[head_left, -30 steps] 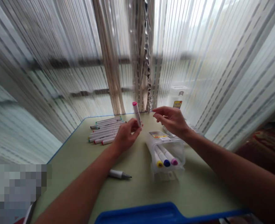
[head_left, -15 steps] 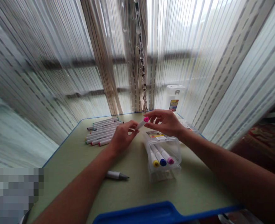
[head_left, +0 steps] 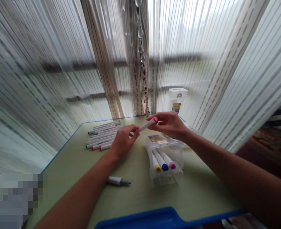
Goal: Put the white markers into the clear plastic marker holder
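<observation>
My left hand (head_left: 123, 141) grips the body of a white marker with a pink cap (head_left: 147, 124), held slantwise above the green table (head_left: 135, 190). My right hand (head_left: 170, 124) pinches the pink-capped end of the same marker. Just below my right hand lies a clear plastic marker case (head_left: 165, 159) on its side, with three markers inside showing yellow, blue and pink ends. A row of several white markers (head_left: 103, 135) lies on the table beyond my left hand.
A grey-tipped marker (head_left: 118, 181) lies alone near my left forearm. A blue tray edge (head_left: 154, 219) sits at the near table edge. A second clear case (head_left: 177, 100) stands upright at the back by the striped curtains (head_left: 59, 63).
The marker stood upright in my left hand alone; it has tilted to the right and my right hand has closed on its pink-capped end.
</observation>
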Available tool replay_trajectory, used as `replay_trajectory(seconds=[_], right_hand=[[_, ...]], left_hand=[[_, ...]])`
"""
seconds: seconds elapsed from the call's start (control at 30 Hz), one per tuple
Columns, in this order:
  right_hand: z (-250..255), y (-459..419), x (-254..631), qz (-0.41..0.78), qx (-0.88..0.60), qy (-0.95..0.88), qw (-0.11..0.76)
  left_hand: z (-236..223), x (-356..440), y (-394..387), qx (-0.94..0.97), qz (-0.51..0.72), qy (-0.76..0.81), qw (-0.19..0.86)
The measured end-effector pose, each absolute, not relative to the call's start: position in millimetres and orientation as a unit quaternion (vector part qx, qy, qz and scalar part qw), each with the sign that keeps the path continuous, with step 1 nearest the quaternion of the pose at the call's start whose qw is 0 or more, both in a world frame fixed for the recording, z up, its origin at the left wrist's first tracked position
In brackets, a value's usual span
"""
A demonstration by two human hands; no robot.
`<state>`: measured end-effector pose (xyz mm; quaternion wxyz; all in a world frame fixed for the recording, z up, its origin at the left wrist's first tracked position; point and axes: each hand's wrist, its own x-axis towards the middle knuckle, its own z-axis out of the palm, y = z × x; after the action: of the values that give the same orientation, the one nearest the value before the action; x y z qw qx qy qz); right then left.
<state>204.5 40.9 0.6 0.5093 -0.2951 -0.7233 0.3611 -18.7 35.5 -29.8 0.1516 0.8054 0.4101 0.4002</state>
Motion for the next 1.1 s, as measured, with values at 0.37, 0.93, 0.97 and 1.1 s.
replay_trajectory(seconds=[0.37, 0.93, 0.97, 1.1], right_hand=[[12.9, 47.4, 224.4, 0.364, -0.318, -0.706, 0.517], [27.1, 6.5, 249.5, 0.358, -0.348, -0.688, 0.526], [27.4, 3.7, 250.5, 0.339, -0.349, -0.698, 0.526], [31.2, -7.6, 250.5, 0.217, -0.342, -0.749, 0.524]], left_hand=[[-32.8, -20.3, 40.0, 0.798, 0.439, 0.401, 0.103], [-21.1, -14.8, 24.0, 0.807, 0.499, 0.313, 0.039], [-20.4, -14.6, 23.1, 0.808, 0.499, 0.309, 0.037], [-19.6, -13.9, 21.1, 0.807, 0.507, 0.301, 0.037]])
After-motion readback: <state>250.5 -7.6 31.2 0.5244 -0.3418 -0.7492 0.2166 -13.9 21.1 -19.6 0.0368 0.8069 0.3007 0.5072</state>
